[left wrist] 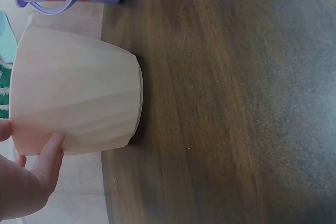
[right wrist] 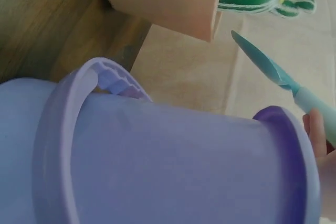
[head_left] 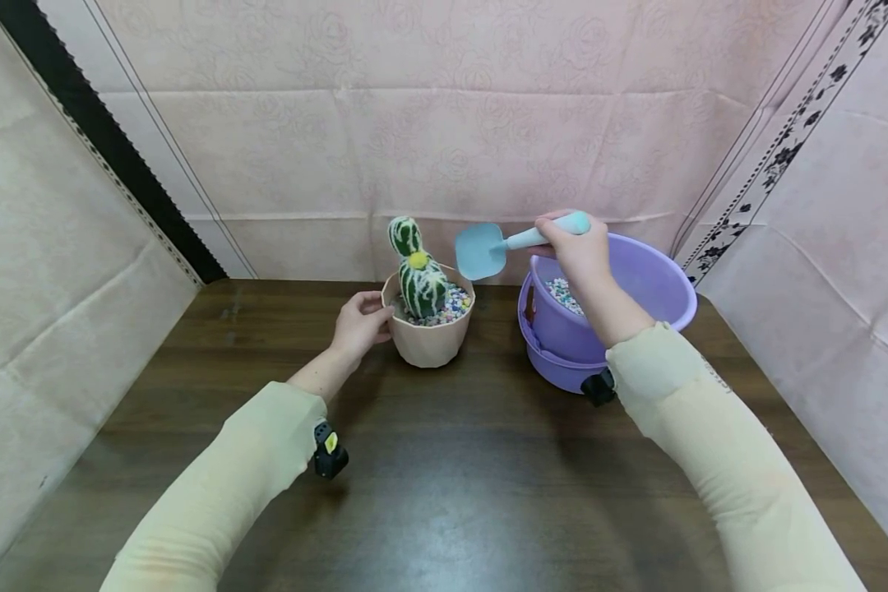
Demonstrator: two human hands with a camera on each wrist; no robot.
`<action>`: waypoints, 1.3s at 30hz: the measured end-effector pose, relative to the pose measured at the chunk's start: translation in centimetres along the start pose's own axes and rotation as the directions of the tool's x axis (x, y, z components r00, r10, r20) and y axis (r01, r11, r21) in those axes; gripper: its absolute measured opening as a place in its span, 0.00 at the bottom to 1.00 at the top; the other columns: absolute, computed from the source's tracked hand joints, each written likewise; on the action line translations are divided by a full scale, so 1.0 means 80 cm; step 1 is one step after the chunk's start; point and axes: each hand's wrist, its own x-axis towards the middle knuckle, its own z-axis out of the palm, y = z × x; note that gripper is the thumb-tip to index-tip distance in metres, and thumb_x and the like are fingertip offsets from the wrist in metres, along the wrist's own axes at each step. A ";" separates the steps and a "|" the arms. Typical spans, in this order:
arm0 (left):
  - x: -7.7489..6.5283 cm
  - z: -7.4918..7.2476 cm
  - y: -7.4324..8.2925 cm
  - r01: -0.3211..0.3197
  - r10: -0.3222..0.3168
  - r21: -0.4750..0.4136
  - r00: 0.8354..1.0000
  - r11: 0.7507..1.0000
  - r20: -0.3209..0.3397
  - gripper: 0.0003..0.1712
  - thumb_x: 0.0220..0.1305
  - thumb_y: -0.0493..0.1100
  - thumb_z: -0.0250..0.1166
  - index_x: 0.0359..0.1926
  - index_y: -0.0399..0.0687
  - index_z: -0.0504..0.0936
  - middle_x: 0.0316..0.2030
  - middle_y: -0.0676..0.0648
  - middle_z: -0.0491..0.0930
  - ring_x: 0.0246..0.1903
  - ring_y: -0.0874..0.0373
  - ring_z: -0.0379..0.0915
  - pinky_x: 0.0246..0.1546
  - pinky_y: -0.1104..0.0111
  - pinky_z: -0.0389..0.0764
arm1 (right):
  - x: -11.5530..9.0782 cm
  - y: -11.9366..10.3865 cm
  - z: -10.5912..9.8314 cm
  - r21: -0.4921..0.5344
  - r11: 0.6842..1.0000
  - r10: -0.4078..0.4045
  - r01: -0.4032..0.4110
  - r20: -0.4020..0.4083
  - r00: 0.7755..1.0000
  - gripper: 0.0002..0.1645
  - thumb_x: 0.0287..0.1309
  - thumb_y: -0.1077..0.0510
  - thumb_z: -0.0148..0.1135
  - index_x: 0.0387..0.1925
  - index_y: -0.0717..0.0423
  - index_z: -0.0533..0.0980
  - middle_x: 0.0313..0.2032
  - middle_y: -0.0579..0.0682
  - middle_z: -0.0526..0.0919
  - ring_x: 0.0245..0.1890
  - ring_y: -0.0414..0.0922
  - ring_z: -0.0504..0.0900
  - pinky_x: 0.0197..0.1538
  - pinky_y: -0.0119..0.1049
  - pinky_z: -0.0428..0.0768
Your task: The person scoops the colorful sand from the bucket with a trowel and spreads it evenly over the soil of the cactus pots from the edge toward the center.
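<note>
A cream flowerpot (head_left: 431, 345) stands upright on the table. In it are a green-and-white striped cactus (head_left: 422, 284) with a yellow flower and many small coloured pebbles (head_left: 455, 304). My left hand (head_left: 361, 322) grips the pot at the left of its rim; in the left wrist view a finger (left wrist: 51, 150) lies along the outer wall. My right hand (head_left: 573, 247) holds a light blue toy shovel (head_left: 481, 251) by its handle. The shovel's blade is up at the right of the pot, near its rim. In the right wrist view the blade is seen edge-on.
A purple bucket (head_left: 654, 275) stands at the right under my right forearm, nested in another purple container (head_left: 555, 370). Small pebbles (head_left: 562, 294) show inside the bucket. Patterned cloth (head_left: 444, 156) hangs behind the table (head_left: 429, 477) and along both sides.
</note>
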 end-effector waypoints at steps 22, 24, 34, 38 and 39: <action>-0.043 0.010 -0.001 -0.350 0.377 0.266 0.924 0.898 -0.059 0.20 0.59 0.47 0.65 0.48 0.40 0.77 0.43 0.42 0.80 0.44 0.51 0.76 0.49 0.60 0.78 | 0.004 -0.026 -0.106 0.362 0.930 0.116 -0.060 -0.136 0.984 0.04 0.54 0.70 0.60 0.28 0.62 0.74 0.24 0.51 0.80 0.23 0.44 0.85 0.33 0.36 0.86; -0.049 0.016 0.003 -0.370 0.392 0.271 0.919 0.889 -0.032 0.19 0.59 0.47 0.66 0.47 0.41 0.78 0.42 0.42 0.80 0.43 0.52 0.75 0.47 0.62 0.78 | 0.004 -0.028 -0.117 0.399 0.914 0.134 -0.069 -0.136 0.982 0.04 0.54 0.69 0.61 0.30 0.62 0.73 0.23 0.52 0.82 0.24 0.45 0.85 0.32 0.37 0.86; -0.071 0.052 0.032 -0.473 0.481 0.170 0.877 0.865 -0.003 0.15 0.57 0.43 0.67 0.43 0.39 0.82 0.39 0.42 0.83 0.37 0.54 0.77 0.39 0.72 0.81 | 0.006 -0.034 -0.163 0.454 0.886 0.191 -0.095 -0.171 0.966 0.10 0.53 0.69 0.62 0.33 0.60 0.68 0.26 0.52 0.78 0.25 0.47 0.84 0.30 0.40 0.86; -0.070 0.071 0.031 -0.451 0.446 0.139 0.893 0.882 0.065 0.16 0.57 0.42 0.67 0.45 0.39 0.81 0.41 0.41 0.83 0.39 0.54 0.79 0.43 0.69 0.82 | 0.005 -0.034 -0.171 0.440 0.891 0.211 -0.111 -0.185 0.960 0.11 0.53 0.68 0.62 0.35 0.59 0.68 0.28 0.51 0.76 0.26 0.46 0.84 0.32 0.39 0.86; -0.070 0.075 0.031 -0.448 0.442 0.133 0.894 0.884 0.079 0.16 0.57 0.42 0.67 0.46 0.39 0.81 0.41 0.41 0.83 0.40 0.53 0.79 0.44 0.68 0.82 | 0.005 -0.035 -0.172 0.437 0.892 0.218 -0.118 -0.186 0.958 0.11 0.53 0.68 0.63 0.35 0.59 0.68 0.29 0.51 0.76 0.27 0.46 0.84 0.33 0.39 0.86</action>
